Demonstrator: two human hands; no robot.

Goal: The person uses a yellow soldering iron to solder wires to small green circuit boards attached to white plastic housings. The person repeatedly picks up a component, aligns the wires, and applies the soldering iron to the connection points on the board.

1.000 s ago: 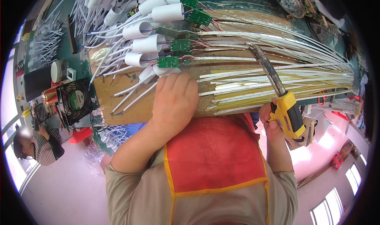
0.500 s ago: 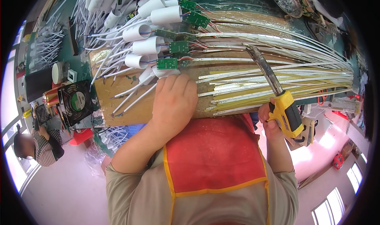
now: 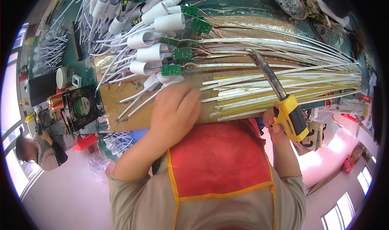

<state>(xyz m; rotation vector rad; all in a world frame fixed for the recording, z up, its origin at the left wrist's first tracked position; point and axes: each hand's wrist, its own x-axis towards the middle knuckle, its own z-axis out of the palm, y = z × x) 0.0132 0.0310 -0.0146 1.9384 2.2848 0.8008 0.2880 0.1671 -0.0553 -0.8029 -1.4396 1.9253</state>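
My right hand [image 3: 276,126] grips a yellow and black soldering gun [image 3: 292,118]. Its dark metal barrel points up and to the left, with the tip over thin white LED strips [image 3: 259,84]. My left hand [image 3: 175,110] is curled, knuckles up, at the near edge of the work board; its fingertips are hidden, so I cannot tell what is in them. Just beyond it lie white plastic sleeves [image 3: 150,53] with white cables. A small green circuit board [image 3: 171,70] sits beside them, and red wires run from the boards toward the strips.
A black fan [image 3: 81,106] stands at the left of the brown board [image 3: 111,104]. More sleeves and cables [image 3: 107,11] pile up at the far left. A metal dish [image 3: 289,3] of greyish bits sits at the far right. Another person [image 3: 44,149] is off to the left.
My left hand has drawn back slightly toward me and away from the near sleeve. The soldering gun stays in my right hand, almost unmoved.
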